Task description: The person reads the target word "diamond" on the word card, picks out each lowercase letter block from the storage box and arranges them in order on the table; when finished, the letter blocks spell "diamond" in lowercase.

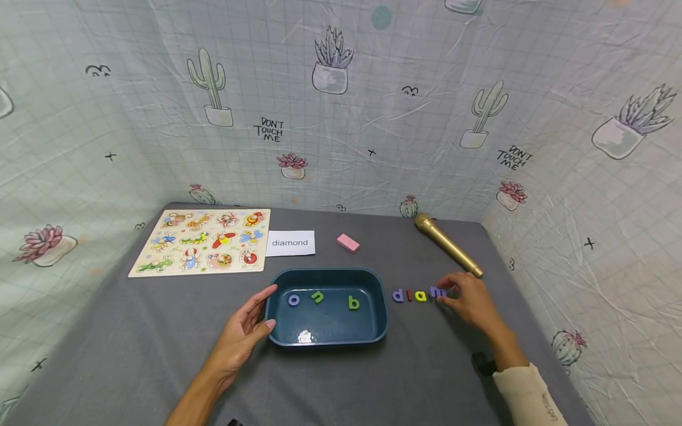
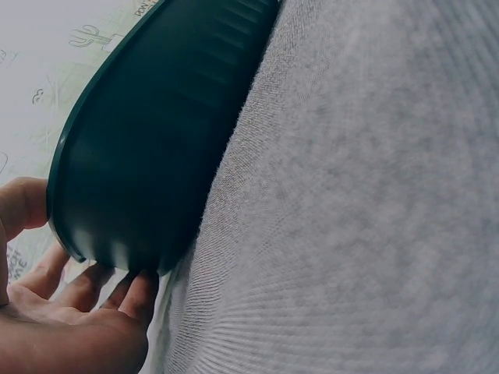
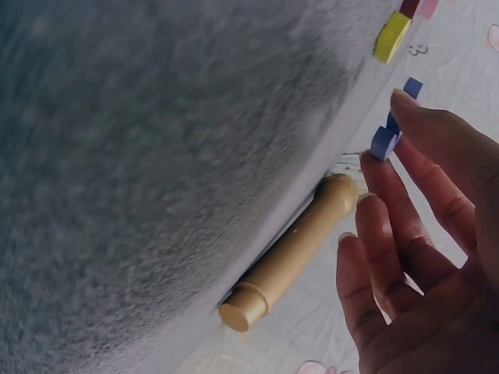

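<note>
The left hand (image 1: 242, 334) holds the left end of a dark blue tray (image 1: 326, 343), its thumb and fingers at the rim; in the left wrist view the fingers (image 2: 82, 292) touch the end wall of the tray (image 2: 132, 179). Inside lie a purple "o" (image 1: 293, 300), a green "n" (image 1: 317, 297) and a green "b"-like letter (image 1: 354, 303). Right of the tray, the right hand (image 1: 469, 299) pinches a purple "m" (image 1: 437, 292) between thumb and fingers, beside a yellow "a" (image 1: 421, 296), a red letter (image 1: 409, 295) and a purple "d" (image 1: 398, 295).
A gold microphone (image 1: 450, 245) lies just beyond the right hand. Behind the tray are a pink block (image 1: 348, 243) and a white card reading "diamond" (image 1: 290, 243). An insect picture board (image 1: 202, 242) lies at the back left of the grey-covered table (image 1: 133, 355). Patterned cloth hangs behind.
</note>
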`<state>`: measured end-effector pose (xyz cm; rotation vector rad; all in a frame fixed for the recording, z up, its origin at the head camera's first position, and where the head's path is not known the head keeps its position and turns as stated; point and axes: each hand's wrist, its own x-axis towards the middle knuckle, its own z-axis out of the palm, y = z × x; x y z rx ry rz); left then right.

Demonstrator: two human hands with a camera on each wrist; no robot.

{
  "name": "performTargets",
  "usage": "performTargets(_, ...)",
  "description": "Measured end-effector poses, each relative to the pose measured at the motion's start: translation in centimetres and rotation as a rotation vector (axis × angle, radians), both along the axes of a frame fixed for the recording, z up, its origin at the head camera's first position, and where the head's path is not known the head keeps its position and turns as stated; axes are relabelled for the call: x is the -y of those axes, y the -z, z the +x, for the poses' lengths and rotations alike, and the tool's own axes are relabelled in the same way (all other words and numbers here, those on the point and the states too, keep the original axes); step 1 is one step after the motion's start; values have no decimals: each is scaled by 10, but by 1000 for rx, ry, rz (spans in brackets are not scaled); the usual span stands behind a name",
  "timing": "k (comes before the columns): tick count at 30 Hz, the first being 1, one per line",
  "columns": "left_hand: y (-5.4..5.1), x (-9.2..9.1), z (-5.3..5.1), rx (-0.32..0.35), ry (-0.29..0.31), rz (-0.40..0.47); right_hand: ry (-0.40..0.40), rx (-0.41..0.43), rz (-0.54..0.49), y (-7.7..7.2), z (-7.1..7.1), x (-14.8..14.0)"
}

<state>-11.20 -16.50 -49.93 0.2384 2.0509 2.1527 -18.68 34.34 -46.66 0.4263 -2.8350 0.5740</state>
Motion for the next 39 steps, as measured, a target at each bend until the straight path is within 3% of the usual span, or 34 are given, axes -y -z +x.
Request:
performTargets(11, -2, -1, 0, 17, -1, 1, -1, 119, 41, 3, -4, -4)
performTargets(21, -2, -1, 0, 21, -5, -2, 3, 155, 32, 6, -10, -6)
performTargets(33, -1, -1, 0, 36, -14, -13, -17, 139, 33, 4, -10, -6)
performTargets(39, -1, -1, 0, 37, -10, -10, -13, 50, 26, -5, -6, -1)
